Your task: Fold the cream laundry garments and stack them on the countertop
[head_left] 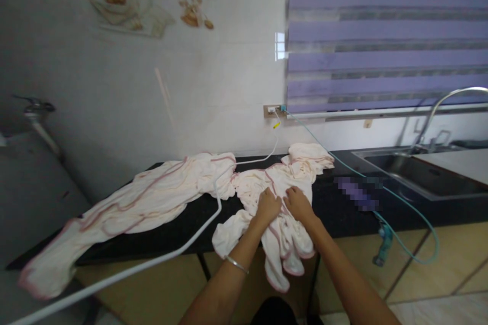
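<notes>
A cream garment with pink piping (251, 188) lies bunched on the dark counter, several rounded, pink-edged ends hanging over its front edge. My left hand (269, 205), with a bangle on that wrist, has its fingers curled into the middle of the cloth. Close beside it, my right hand (298, 204) pinches the same garment near a pink seam. Fabric and knuckles hide the fingertips. To the left, a second cream garment with pink piping (163, 193) is stretched along the counter, one end drooping off the front. Both hands are apart from it.
A white cable (190, 238) runs from the wall socket (271, 110) across the left garment toward me. A teal cable (415, 259) loops over the counter edge near a blurred purple item (356, 193). The sink (430, 177) with its faucet (430, 111) is at right; a tap (36, 106) juts out at left.
</notes>
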`<state>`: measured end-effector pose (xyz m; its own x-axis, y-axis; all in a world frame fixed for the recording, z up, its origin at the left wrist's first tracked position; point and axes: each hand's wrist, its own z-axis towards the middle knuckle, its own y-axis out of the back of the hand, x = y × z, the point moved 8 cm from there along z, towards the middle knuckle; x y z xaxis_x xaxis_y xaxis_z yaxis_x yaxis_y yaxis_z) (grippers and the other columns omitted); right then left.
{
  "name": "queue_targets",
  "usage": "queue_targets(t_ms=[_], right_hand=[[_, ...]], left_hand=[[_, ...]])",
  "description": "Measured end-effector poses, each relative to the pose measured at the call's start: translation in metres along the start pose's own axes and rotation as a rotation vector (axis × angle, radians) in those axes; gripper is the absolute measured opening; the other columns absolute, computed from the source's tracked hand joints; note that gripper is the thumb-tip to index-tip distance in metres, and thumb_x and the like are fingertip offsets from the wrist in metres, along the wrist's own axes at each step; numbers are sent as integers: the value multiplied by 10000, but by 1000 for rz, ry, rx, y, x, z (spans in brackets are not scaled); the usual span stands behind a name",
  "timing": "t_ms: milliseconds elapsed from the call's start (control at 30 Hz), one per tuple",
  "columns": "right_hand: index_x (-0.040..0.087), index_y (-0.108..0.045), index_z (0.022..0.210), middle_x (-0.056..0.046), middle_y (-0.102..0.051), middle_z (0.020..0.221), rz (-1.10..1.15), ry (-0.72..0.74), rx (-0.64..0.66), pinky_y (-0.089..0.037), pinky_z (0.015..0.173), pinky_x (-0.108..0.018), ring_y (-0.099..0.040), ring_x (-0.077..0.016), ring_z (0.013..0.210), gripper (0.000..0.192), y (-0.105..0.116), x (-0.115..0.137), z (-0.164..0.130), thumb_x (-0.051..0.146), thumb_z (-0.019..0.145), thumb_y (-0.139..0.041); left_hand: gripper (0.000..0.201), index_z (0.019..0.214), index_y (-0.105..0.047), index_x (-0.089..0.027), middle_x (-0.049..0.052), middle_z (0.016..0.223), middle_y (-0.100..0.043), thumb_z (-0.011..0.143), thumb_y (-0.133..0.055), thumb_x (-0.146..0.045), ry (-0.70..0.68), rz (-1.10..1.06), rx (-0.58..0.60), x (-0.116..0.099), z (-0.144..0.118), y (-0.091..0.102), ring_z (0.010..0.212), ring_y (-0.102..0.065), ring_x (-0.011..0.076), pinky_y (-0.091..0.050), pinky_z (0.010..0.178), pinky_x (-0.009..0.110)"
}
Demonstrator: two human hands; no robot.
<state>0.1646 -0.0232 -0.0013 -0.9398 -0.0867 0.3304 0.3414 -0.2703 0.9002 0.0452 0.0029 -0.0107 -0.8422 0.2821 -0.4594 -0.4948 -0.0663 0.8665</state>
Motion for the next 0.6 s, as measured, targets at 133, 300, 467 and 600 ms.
queue_targets(t_ms=[133,300,467,600], right_hand=[[186,-495,1474,-155,-440,1561,-134,-8,83,-247,1173,-513,-343,-338,1457,525,-15,-21,0,423,1011,-423],[211,-397,1570,-149,-315,1647,-226,3,155,-203,1194,-527,-250,-375,1514,626,-14,-61,-7,515,1024,-365],[204,-423,1560,-164,-331,1637,-209,41,186,-219,1187,-523,-248,-384,1513,646,-7,-78,-14,544,1011,-411],[172,-526,1474,-194,-453,1546,-190,67,197,-310,1126,-461,-410,-339,1415,591,2,-68,-5,513,995,-466]], left_hand=[[666,1510,-417,-88,219,1623,-346,981,-395,-491,13,137,41,32,-11,8,1529,-244,407,-138,1228,636],[489,1429,-544,-214,135,1588,-443,976,-407,-335,-77,226,84,90,-36,55,1512,-326,338,-166,1246,561],[529,1453,-543,-199,117,1582,-457,974,-414,-382,-117,302,105,114,-62,86,1492,-371,294,-247,1235,453],[490,1229,-694,-137,192,1353,-659,928,-490,-465,-26,341,130,103,-48,95,1277,-594,343,-434,1079,467]])
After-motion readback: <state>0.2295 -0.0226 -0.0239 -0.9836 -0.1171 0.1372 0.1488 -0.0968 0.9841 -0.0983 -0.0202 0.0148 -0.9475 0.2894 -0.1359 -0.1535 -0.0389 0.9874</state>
